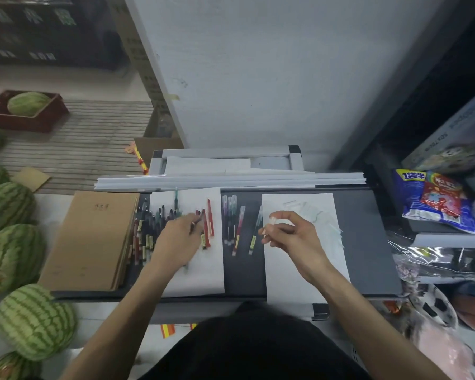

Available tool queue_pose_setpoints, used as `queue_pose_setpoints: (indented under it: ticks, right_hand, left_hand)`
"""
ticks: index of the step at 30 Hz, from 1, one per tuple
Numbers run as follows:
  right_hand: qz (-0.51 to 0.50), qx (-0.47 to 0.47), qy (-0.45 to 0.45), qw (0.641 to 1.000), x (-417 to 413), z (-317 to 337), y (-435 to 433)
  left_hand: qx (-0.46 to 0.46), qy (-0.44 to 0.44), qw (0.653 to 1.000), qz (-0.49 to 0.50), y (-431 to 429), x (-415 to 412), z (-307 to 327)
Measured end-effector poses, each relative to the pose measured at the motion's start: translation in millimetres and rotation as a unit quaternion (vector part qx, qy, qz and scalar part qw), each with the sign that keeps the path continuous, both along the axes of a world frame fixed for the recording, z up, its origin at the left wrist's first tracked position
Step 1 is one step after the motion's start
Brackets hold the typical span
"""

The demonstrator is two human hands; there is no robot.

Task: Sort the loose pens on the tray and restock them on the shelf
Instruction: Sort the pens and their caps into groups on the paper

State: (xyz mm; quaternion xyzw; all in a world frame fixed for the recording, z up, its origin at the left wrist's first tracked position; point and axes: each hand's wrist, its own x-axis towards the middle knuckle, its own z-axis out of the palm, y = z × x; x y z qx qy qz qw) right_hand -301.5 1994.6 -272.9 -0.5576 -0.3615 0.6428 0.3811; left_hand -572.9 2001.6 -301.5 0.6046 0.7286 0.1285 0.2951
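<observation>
A dark grey tray [365,242] lies in front of me with two white paper sheets on it. A pile of several loose pens [148,229] covers the left sheet's left side, with red pens [209,223] at its right edge. Several clear-barrelled pens [235,223] lie in a row on the bare tray between the sheets. My left hand [178,239] rests over the pile, fingers pinching a dark pen [195,222]. My right hand [288,231] hovers over the right sheet [291,278], fingertips closed on a small pale object I cannot identify. Clear pen caps or sleeves [313,212] lie on that sheet.
A stack of brown notebooks [91,242] sits on the tray's left end. Long white strips [231,181] lie behind the tray. Watermelons [36,322] line the left side. Snack bags [436,201], boxes and balls crowd the right.
</observation>
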Motion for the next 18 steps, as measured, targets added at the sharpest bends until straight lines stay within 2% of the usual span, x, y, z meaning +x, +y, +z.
queue_pose_setpoints:
  ticks: [3, 6, 11, 18]
  right_hand:
    - [-0.015, -0.009, 0.086, 0.996, -2.9, 21.2, 0.0]
    - [-0.028, -0.016, 0.132, 0.991, -5.9, 39.2, 0.6]
    - [-0.032, -0.020, 0.177, 0.983, -6.3, 65.6, -1.2]
    - [-0.026, -0.020, 0.200, 0.979, -13.8, 78.6, -6.2]
  left_hand:
    - [0.014, -0.148, 0.988, -0.040, -15.5, 16.5, 33.1]
    - [0.011, -0.232, 0.969, -0.089, -35.0, 35.0, 65.8]
    - [0.063, -0.238, 0.960, -0.136, -53.6, 55.2, 105.9]
    - [0.077, -0.189, 0.966, -0.156, -48.6, 58.6, 106.2]
